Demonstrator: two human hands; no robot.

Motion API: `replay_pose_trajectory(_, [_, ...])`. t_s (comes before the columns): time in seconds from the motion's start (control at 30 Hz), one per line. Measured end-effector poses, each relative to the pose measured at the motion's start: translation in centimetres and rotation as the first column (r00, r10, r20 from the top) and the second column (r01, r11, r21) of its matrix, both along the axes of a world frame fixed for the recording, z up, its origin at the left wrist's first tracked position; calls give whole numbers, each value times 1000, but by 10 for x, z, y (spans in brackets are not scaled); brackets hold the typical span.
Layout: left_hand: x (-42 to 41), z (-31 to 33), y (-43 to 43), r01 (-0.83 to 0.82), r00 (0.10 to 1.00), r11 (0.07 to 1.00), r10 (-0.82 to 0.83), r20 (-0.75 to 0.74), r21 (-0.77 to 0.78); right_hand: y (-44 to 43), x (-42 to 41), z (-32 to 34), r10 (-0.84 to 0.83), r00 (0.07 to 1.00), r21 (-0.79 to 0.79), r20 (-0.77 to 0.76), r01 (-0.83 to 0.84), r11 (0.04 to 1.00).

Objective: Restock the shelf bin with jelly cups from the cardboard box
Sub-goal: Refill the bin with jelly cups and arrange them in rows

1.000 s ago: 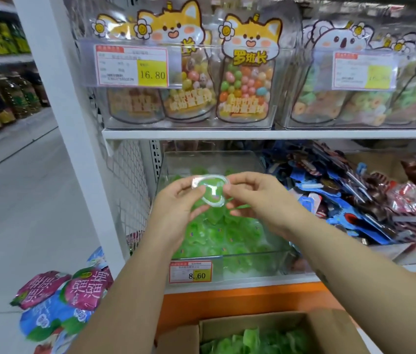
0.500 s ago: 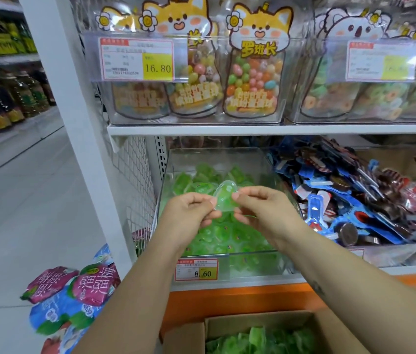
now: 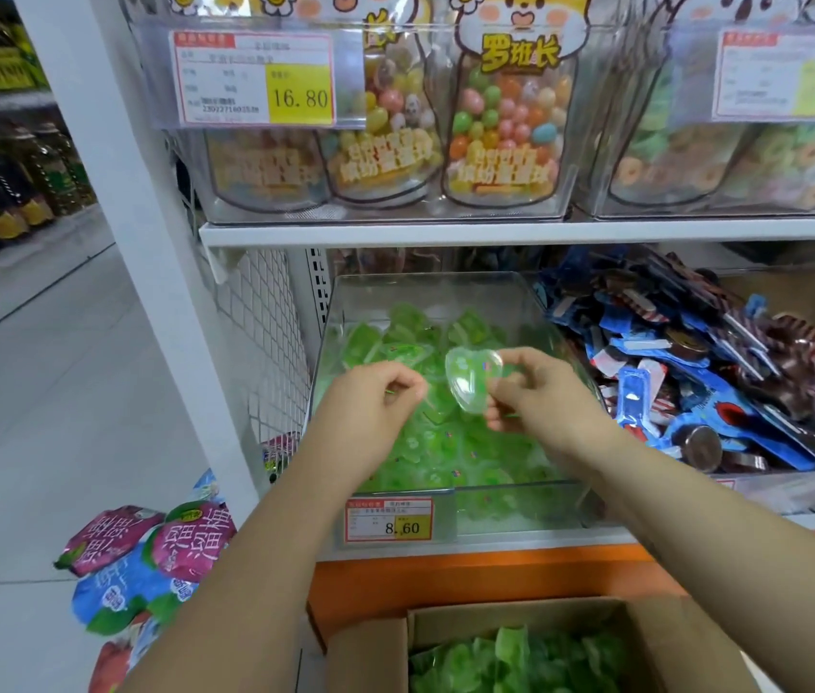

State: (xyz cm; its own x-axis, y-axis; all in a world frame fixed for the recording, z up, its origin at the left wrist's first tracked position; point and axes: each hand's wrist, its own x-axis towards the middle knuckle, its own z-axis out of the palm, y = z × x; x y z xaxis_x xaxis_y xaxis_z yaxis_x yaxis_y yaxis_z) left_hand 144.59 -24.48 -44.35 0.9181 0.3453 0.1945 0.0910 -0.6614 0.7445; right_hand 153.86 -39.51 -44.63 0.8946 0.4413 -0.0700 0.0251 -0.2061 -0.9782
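Observation:
A clear plastic shelf bin (image 3: 340, 312) on the lower shelf holds a heap of green jelly cups (image 3: 450, 447). My right hand (image 3: 540, 392) pinches one green heart-shaped jelly cup (image 3: 470, 380) above the heap. My left hand (image 3: 370, 402) hovers just left of it with fingers curled; it seems to pinch something thin and green, too small to tell. At the bottom, an open cardboard box (image 3: 445, 622) holds more green jelly cups (image 3: 510, 662).
Blue and red snack packets (image 3: 695, 372) fill the neighbouring bin on the right. Candy jars (image 3: 505, 117) stand on the shelf above. A price tag reading 8.60 (image 3: 388, 520) fronts the bin. Pink and blue bags (image 3: 145, 562) hang at lower left. An aisle floor (image 3: 45, 392) lies left.
Both hands held the jelly cup together before; now my left hand has let go and drawn left, while my right hand keeps the cup. The view has moved closer to the bin.

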Motion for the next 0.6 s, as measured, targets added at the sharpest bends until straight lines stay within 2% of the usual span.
replay_pose_trajectory(0.03, [-2, -1, 4, -14, 1000, 986, 16, -16, 169, -2, 3, -2, 42, 998, -120, 41, -37, 992])
replay_pose_trajectory(0.07, [-3, -2, 6, -4, 999, 965, 14, -34, 262, -3, 5, -6, 95, 995, -217, 29, -86, 972])
replay_pose_trajectory(0.17, [0, -14, 6, 100, 984, 915, -32, -178, 392, 3, 3, -13, 162, 982, -308, -96, -184, 933])
replay_pose_trajectory(0.27, [6, -28, 9, 195, 931, 897, -43, -362, 396, 12, 7, -16, 139, 974, -253, -178, -182, 950])
replay_pose_trajectory(0.33, [7, -35, 10, 221, 909, 894, -44, -415, 390, 17, 8, -19, 134, 966, -240, -220, -187, 953])
replay_pose_trajectory(0.43, [7, -39, 10, 222, 903, 884, -28, -429, 411, 22, 8, -25, 113, 969, -266, -219, -170, 949])
replay_pose_trajectory(0.6, [9, -41, 11, 210, 912, 893, -31, -410, 399, 26, 14, -34, 79, 990, -322, -120, -115, 940])
